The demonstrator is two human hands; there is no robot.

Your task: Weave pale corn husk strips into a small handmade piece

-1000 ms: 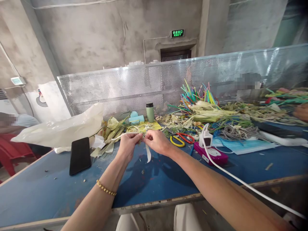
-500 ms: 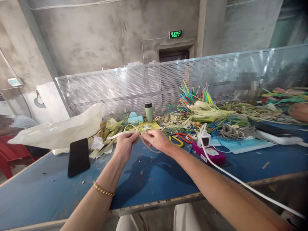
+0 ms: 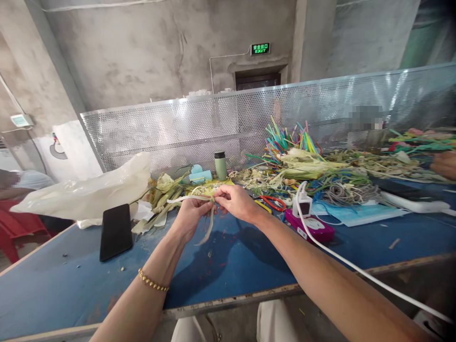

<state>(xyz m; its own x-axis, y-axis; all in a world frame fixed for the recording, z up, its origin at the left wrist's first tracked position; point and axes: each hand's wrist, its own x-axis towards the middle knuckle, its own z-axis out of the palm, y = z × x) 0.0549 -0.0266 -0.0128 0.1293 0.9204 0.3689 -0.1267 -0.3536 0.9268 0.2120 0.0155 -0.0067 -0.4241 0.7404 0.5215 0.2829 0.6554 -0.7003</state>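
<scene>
I see both hands just above the blue table [image 3: 231, 266], near its middle. The left hand [image 3: 190, 214] and the right hand [image 3: 238, 202] pinch one thin corn husk strip [image 3: 207, 232], with their fingertips almost touching. The strip runs left to right. One end pokes out left past the left hand, and the other hangs down toward the table. A black phone [image 3: 116, 231] lies well apart, on the left.

Your left hand [image 3: 190, 214] and right hand [image 3: 235, 202] pinch a pale leaf strip [image 3: 207, 223] above the blue surface [image 3: 231, 266], phone [image 3: 115, 231] lying left.
</scene>
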